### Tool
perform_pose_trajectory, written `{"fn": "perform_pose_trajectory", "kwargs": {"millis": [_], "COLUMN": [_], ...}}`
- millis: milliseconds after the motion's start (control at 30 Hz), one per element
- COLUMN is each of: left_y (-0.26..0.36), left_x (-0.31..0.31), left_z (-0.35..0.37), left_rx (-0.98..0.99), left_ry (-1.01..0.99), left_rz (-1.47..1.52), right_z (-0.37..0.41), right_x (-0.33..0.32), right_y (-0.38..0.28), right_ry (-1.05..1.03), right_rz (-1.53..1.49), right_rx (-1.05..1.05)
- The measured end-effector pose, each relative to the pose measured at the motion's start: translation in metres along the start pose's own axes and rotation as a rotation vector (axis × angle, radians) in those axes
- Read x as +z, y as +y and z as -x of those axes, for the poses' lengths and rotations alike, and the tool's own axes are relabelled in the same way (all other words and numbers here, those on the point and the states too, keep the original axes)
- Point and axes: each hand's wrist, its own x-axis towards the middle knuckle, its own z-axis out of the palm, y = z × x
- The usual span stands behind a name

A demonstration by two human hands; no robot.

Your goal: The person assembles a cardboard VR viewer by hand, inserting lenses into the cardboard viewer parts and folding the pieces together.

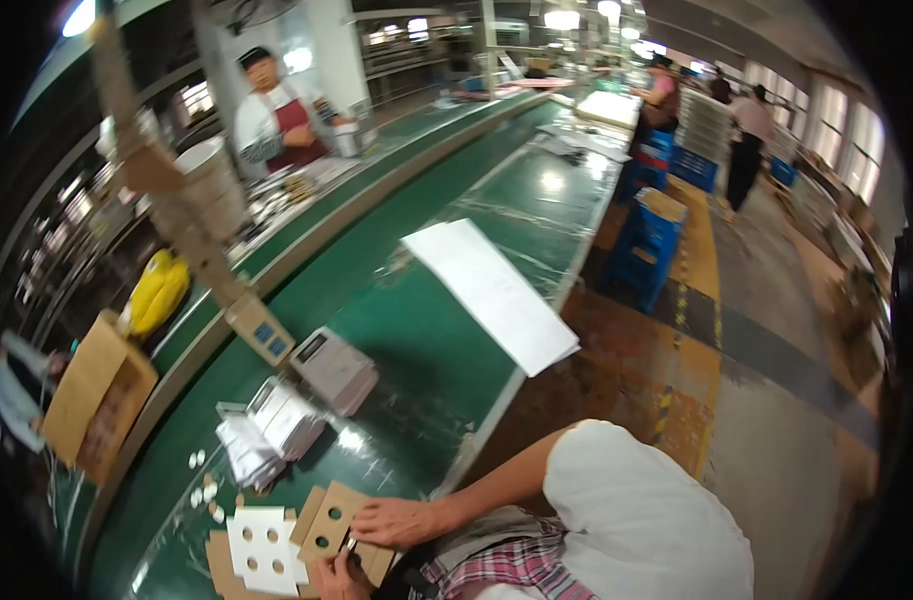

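Note:
A brown cardboard insert [329,517] with round holes lies at the bottom, at the table's near edge. My right hand [397,522] rests over its right part, with the fingers closed on the card. Just below, my left hand [339,578] has its fingers bent against the same insert; a small dark spot between the hands is too blurred to name. Beside them on the left lies a white card [265,550] with several round holes, on top of more brown cardboard [220,565]. Small round cut-out discs [209,492] are scattered on the green surface above it.
Stacks of folded white papers [287,415] and a grey stack [335,370] stand farther along the green table [417,350]. A large white sheet [497,300] lies beyond. A post [202,250], an open carton [102,400] and blue stools [645,245] surround it. Co-workers [282,115] are farther off.

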Motion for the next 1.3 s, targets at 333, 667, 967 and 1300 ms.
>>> {"fn": "perform_pose_trajectory", "kwargs": {"millis": [333, 667, 967, 1300], "left_y": [0.02, -0.023, -0.03, -0.007], "left_x": [0.013, 0.002, 0.04, 0.051], "left_z": [0.016, -0.09, -0.114, -0.059], "left_rx": [0.013, 0.009, -0.454, -0.809], "left_ry": [-0.12, -0.02, -0.305, 0.117], "left_rz": [-0.26, 0.108, 0.721, 1.244], "right_z": [-0.004, -0.017, -0.038, -0.022], "right_x": [-0.022, -0.049, -0.061, -0.051], "right_y": [-0.004, 0.065, 0.093, 0.044], "right_ry": [-0.14, -0.358, -0.066, -0.148], "right_rz": [-0.056, -0.464, -0.246, -0.005], "right_rx": [0.089, 0.008, -0.076, 0.352]}}
